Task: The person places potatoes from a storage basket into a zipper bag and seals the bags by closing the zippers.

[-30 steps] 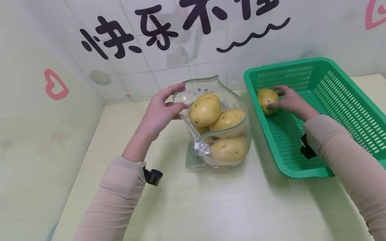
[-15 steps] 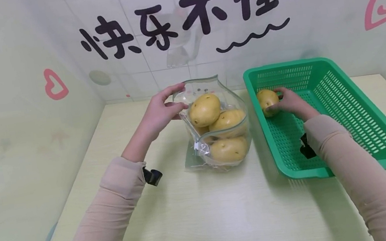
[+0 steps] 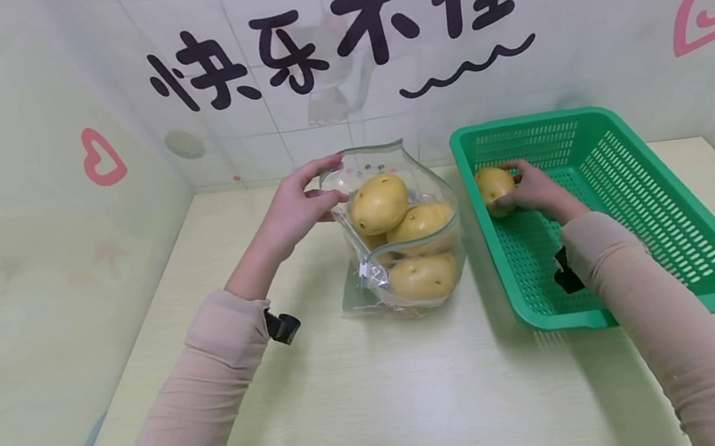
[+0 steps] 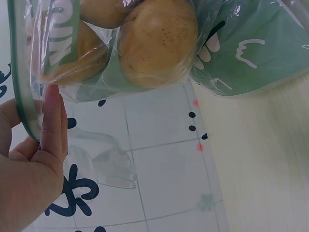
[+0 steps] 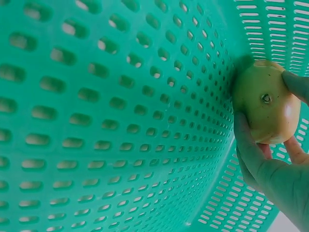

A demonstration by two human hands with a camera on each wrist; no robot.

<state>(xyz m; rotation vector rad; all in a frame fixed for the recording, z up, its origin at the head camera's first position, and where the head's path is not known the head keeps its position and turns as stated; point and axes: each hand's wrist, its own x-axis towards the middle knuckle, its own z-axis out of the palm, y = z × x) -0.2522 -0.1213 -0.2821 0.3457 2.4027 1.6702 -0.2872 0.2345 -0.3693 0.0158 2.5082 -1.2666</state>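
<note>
A clear zip bag (image 3: 428,175) stands open-mouthed on the table with several yellow potatoes (image 3: 379,204) inside. My left hand (image 3: 295,205) pinches the bag's left rim; in the left wrist view, thumb and fingers (image 4: 52,121) sit on either side of the green zip edge. Inside the green basket (image 3: 672,195), at its far left corner, lies one potato (image 3: 494,191). My right hand (image 3: 539,194) grips it. In the right wrist view, thumb and fingers curl round this potato (image 5: 270,108), close to the basket wall; its far side is hidden.
The basket stands right of the bag, with a narrow gap between them. A white sheet (image 3: 317,136) with black characters hangs behind the table (image 3: 418,399), and a pale panel (image 3: 22,250) rises at the left. A small black device (image 3: 285,329) sits at the left wrist.
My right hand's fingers have shifted round the potato in the basket, which has turned and moved slightly toward me. My left hand and the bag have stayed in place.
</note>
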